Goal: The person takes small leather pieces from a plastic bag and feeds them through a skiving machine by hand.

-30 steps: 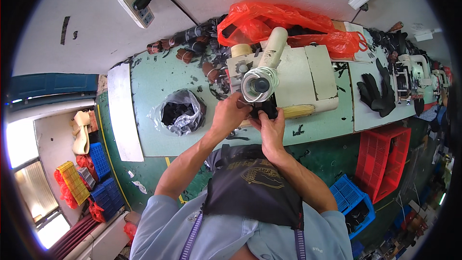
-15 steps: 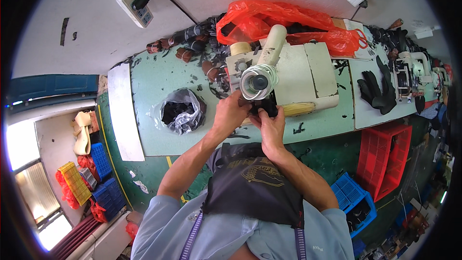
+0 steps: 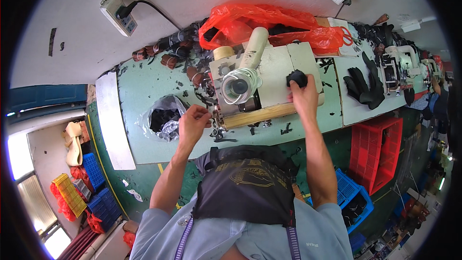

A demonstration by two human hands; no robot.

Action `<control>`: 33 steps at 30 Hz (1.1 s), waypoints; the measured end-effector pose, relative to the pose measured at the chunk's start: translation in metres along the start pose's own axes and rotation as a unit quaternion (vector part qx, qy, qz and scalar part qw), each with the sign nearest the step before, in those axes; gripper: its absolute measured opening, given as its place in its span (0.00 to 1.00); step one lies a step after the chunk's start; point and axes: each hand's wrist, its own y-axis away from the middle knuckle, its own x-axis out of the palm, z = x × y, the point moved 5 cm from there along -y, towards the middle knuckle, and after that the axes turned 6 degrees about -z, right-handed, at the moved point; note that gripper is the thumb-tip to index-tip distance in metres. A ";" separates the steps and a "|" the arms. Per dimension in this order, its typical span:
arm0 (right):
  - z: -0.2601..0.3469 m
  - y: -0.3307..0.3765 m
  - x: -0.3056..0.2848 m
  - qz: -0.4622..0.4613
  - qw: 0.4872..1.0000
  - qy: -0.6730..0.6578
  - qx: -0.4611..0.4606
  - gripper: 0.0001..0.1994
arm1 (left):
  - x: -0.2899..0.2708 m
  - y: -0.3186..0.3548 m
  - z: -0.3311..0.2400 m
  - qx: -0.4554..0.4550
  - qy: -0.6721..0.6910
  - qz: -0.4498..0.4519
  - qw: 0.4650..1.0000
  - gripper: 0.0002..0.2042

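My right hand [image 3: 305,97] pinches a small black piece of material [image 3: 297,78] over the flat top of a cream-coloured bench machine [image 3: 281,67]. Its fingers cover part of the piece, and its exact kind I cannot make out. My left hand [image 3: 192,123] hovers left of the machine's front end with fingers curled together; anything between them is hidden. Close beside it stands a clear plastic bag [image 3: 169,131] filled with black pieces. A pale tube [image 3: 254,48] wound with white cable [image 3: 225,88] rises over the machine. A wooden strip [image 3: 260,116] runs along its front edge.
A red plastic bag [image 3: 269,15] lies behind the machine. Tied bundles [image 3: 168,61] and black scraps are on the green tabletop [image 3: 134,91]. Black cut pieces [image 3: 363,89] lie to the right. A red crate [image 3: 376,154] and a blue crate [image 3: 347,190] stand below the table.
My hands have parted from in front of the machine. The right moved up and right with the black piece; the left moved left. The view has shifted slightly.
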 end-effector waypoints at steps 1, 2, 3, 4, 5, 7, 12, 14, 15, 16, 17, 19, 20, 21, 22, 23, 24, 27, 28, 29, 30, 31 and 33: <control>0.000 -0.008 -0.009 -0.001 1.000 0.001 -0.001 0.20 | -0.006 -0.002 0.008 -0.006 -0.001 -0.007 1.000 0.07; 0.002 -0.014 -0.016 -0.007 0.993 0.114 -0.035 0.21 | -0.012 -0.002 0.010 -0.006 0.001 -0.006 1.000 0.07; 0.007 -0.017 -0.017 -0.009 0.972 0.224 -0.072 0.22 | -0.019 -0.001 0.015 -0.016 0.010 -0.021 1.000 0.07; 0.028 -0.007 -0.021 -0.010 0.952 0.297 -0.071 0.24 | -0.027 0.000 0.021 -0.027 0.020 -0.038 0.999 0.07; 0.035 -0.002 -0.019 -0.004 0.951 0.299 -0.075 0.24 | -0.035 0.001 0.029 -0.031 0.022 -0.044 0.998 0.07; 0.049 0.008 -0.021 -0.087 0.909 0.387 -0.129 0.25 | -0.053 0.003 0.047 -0.039 0.033 -0.079 0.996 0.07; 0.060 0.030 0.029 -0.018 0.912 0.298 -0.279 0.18 | -0.101 0.008 0.085 -0.050 -0.044 -0.170 0.983 0.09; 0.070 0.039 0.054 0.062 0.912 0.220 -0.341 0.10 | -0.117 0.007 0.098 -0.021 -0.142 -0.217 0.965 0.10; 0.060 0.033 0.062 0.072 0.910 0.210 -0.349 0.10 | -0.126 0.004 0.103 0.010 -0.239 -0.248 0.939 0.11; 0.043 0.021 0.068 0.091 0.883 0.243 -0.391 0.10 | -0.131 0.000 0.110 0.028 -0.249 -0.263 0.932 0.12; 0.033 0.018 0.079 0.107 0.853 0.277 -0.429 0.10 | -0.128 -0.001 0.098 0.033 -0.266 -0.258 0.928 0.11; 0.053 0.035 0.081 0.104 0.874 0.212 -0.424 0.09 | -0.134 -0.003 0.106 0.045 -0.280 -0.273 0.919 0.12; 0.052 0.032 0.080 0.089 0.898 0.178 -0.392 0.09 | -0.137 -0.006 0.112 0.039 -0.281 -0.284 0.916 0.12; 0.049 0.027 0.076 0.072 0.920 0.146 -0.358 0.08 | -0.137 -0.012 0.118 0.043 -0.283 -0.277 0.917 0.12; 0.043 0.021 0.073 0.078 0.917 0.143 -0.363 0.08 | -0.136 -0.018 0.121 0.048 -0.284 -0.269 0.919 0.13; 0.024 0.008 0.071 0.119 0.957 0.094 -0.248 0.08 | -0.137 -0.024 0.125 0.045 -0.282 -0.275 0.918 0.13; 0.008 0.000 0.069 0.156 0.979 0.045 -0.126 0.09 | -0.136 -0.030 0.126 0.058 -0.283 -0.283 0.914 0.13; 0.018 0.000 0.037 0.057 0.997 0.028 -0.044 0.12 | -0.137 -0.045 0.127 0.033 -0.288 -0.264 0.920 0.17; 0.023 0.005 0.034 0.058 0.997 0.030 -0.046 0.12 | -0.135 -0.049 0.129 0.058 -0.323 -0.266 0.906 0.19; 0.040 0.013 0.024 -0.032 0.985 0.061 -0.157 0.13 | -0.134 -0.052 0.131 0.082 -0.356 -0.268 0.891 0.20; 0.051 0.024 0.013 -0.125 0.953 0.090 -0.262 0.14 | -0.132 -0.054 0.128 0.085 -0.356 -0.267 0.891 0.20; 0.050 0.029 0.008 -0.128 0.953 0.090 -0.261 0.14 | -0.130 -0.055 0.126 0.090 -0.363 -0.254 0.892 0.22; 0.043 0.037 0.000 -0.122 0.962 0.042 -0.239 0.15 | -0.126 -0.055 0.123 0.098 -0.371 -0.240 0.892 0.23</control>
